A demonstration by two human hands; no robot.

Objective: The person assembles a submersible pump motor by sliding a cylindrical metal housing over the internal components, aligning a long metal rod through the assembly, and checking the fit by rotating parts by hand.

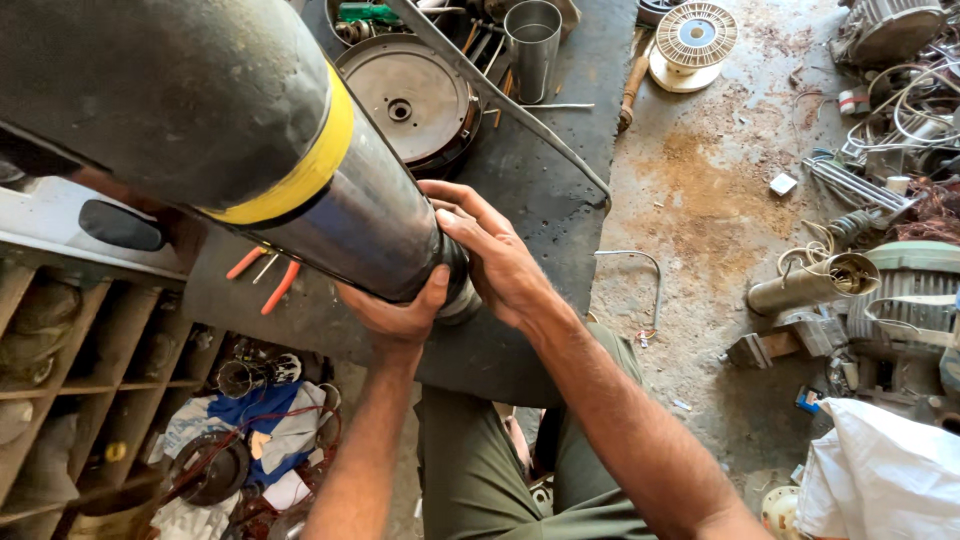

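Currently both hands are clasping the lower end of the dark cylinder [300, 170], left hand [400, 315] beneath, right hand [495, 260] alongside, its long axis rising away from the grip.

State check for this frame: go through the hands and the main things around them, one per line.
Dark cylinder with yellow band: tilted, its lower end gripped.
Left hand: cupped under the cylinder's end.
Right hand: wrapped over the end.
Metal cup: upright, open.
Round metal disc: lying flat.
Orange-handled pliers: lying on bench.
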